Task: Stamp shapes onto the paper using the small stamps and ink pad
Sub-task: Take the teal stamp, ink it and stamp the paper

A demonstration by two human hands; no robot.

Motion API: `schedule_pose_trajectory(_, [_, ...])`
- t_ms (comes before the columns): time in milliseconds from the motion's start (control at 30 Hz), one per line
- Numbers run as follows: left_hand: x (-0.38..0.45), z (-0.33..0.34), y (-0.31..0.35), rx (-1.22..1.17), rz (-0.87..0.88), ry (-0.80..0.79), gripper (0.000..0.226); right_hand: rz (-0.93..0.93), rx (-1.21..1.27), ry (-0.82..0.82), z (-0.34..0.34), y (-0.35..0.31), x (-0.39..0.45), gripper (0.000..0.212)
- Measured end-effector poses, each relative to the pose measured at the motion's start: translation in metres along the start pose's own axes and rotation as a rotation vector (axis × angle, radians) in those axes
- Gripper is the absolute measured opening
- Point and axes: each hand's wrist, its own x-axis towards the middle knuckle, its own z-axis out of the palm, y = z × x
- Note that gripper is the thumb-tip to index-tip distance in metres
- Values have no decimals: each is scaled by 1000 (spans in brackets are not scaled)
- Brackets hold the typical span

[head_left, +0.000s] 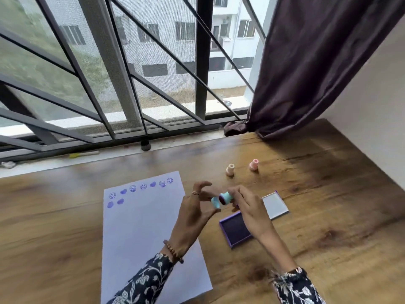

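A white paper sheet point(140, 229) lies on the wooden table point(54, 227), with purple stamped faces and blobs along its top edge. My right hand point(245, 204) holds a small light-blue stamp point(225, 197) on its side, its dark inked face pointing left. My left hand point(195, 207) pinches the stamp's light-blue cap point(215, 202) just beside that face. The purple ink pad point(235, 229) lies open under my right wrist, its lid point(275, 204) flat behind it. A cream stamp point(230, 170) and a pink stamp point(253, 165) stand upright farther back.
A barred, screened window point(131, 73) runs along the table's far edge. A dark purple curtain point(306, 62) hangs down onto the table's back right corner. A white wall point(372, 106) bounds the right side. Small items lie on the sill point(83, 154).
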Motion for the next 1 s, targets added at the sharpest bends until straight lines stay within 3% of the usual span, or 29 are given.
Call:
schedule_pose_trajectory(100, [-2, 3, 2, 22, -15, -18, 58, 157, 113, 77, -3, 5, -7, 27])
schedule_pose_trajectory(300, [-20, 14, -23, 211, -180, -80, 22, 395, 388, 57, -9, 22, -24, 20])
schedule_pose_trajectory(433, [-29, 18, -35, 324, -195, -173, 33, 554, 641, 74, -12, 25, -34, 20])
schedule_pose_trajectory(500, [-30, 19, -34, 323, -174, -178, 38, 549, 682, 73, -12, 26, -40, 15])
schedule_pose_trajectory(567, [-30, 20, -33, 361, -125, -206, 46, 454, 428, 102, -10, 30, -45, 13])
schedule_pose_trajectory(667, [-32, 24, -33, 511, -34, -289, 63, 222, -245, 188, -2, 31, -55, 12])
schedule_pose_trajectory(767, [-33, 27, -36, 571, 2, -314, 63, -49, -610, 159, 16, 29, -68, 14])
schedule_pose_trajectory(867, [-33, 28, -39, 592, 42, -311, 62, -155, -772, 97, 20, 31, -68, 18])
schedule_pose_trajectory(1000, [-28, 29, -41, 598, 26, -340, 60, -65, -835, -95, 11, 29, -44, 10])
